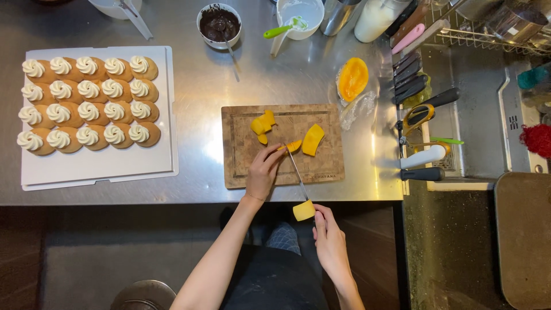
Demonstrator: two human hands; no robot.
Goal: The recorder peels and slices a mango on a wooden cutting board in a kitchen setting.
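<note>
Fingertips of the left hand (263, 172) pinch a mango slice (293, 146) on the wooden cutting board (241, 166). Right hand (330, 238) grips the yellow-handled knife (298, 178), its blade pointing away toward the slice.

The steel counter (195, 92) carries everything. A wooden cutting board (241, 166) lies near its centre. At nine o'clock from the board lies a white tray (97, 166). At twelve o'clock stand a bowl of dark chocolate (218, 24) and a white bowl (299, 16). At two o'clock a mango half (352, 78) lies on clear plastic wrap (357, 108).
</note>
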